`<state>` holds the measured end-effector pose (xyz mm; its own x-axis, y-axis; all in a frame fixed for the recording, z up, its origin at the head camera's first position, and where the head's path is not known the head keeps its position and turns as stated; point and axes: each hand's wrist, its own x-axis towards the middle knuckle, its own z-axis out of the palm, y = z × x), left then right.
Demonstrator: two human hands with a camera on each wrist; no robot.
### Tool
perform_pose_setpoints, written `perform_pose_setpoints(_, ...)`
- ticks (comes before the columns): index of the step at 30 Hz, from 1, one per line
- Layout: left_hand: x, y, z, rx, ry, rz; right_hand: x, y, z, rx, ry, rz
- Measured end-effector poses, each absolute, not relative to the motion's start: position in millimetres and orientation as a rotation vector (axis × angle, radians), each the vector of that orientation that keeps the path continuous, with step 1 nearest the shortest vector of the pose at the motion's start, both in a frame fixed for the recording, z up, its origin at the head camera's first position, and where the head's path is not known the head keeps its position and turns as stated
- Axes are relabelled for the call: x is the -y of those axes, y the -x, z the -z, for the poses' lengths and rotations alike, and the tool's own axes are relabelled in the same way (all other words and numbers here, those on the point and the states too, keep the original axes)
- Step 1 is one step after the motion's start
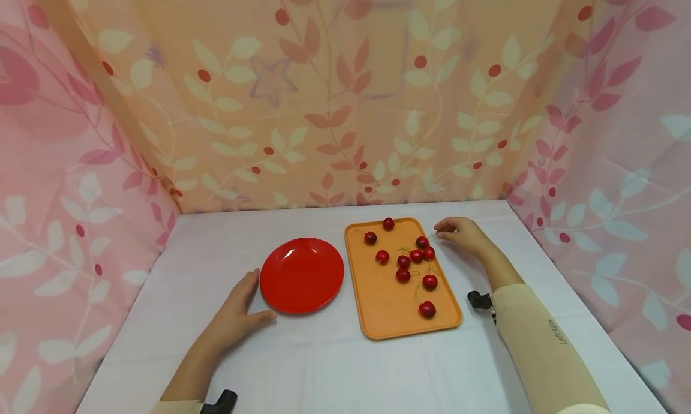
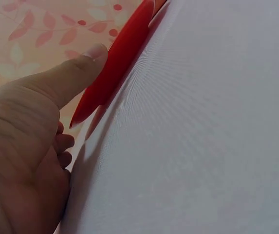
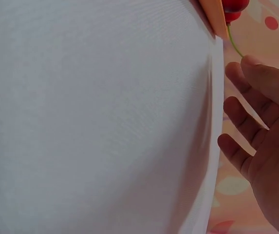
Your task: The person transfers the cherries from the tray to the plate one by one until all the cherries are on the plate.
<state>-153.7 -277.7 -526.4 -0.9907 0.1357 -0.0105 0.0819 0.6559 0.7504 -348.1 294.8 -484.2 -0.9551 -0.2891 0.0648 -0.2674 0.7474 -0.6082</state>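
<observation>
My left hand (image 1: 243,311) rests beside the round red plate (image 1: 302,276), thumb and fingers spread along its left edge. In the left wrist view the thumb (image 2: 83,73) lies right at the plate's rim (image 2: 117,61). My right hand (image 1: 463,235), at the right side of the orange tray (image 1: 385,312), pinches a thin green stem (image 3: 234,41) between thumb and index finger; the other fingers are loosely bent. That stem leads to a dark red cherry (image 1: 422,242) near the tray's right edge. Several more cherries (image 1: 427,309) with stems lie on the tray.
A white cloth (image 1: 302,366) covers the table. Patterned curtains (image 1: 335,102) stand behind it and on both sides. Black wrist mounts (image 1: 479,300) sit on both forearms. The plate is left of the tray, with a narrow gap between them.
</observation>
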Motion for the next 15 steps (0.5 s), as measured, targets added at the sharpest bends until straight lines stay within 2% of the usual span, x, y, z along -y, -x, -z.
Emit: perform_pose_setpoints(15,272.3,154.3,534.3,-2.834,-0.201,-1.290,-289.0,348.5,489.9,-2.895,0.339,1.019)
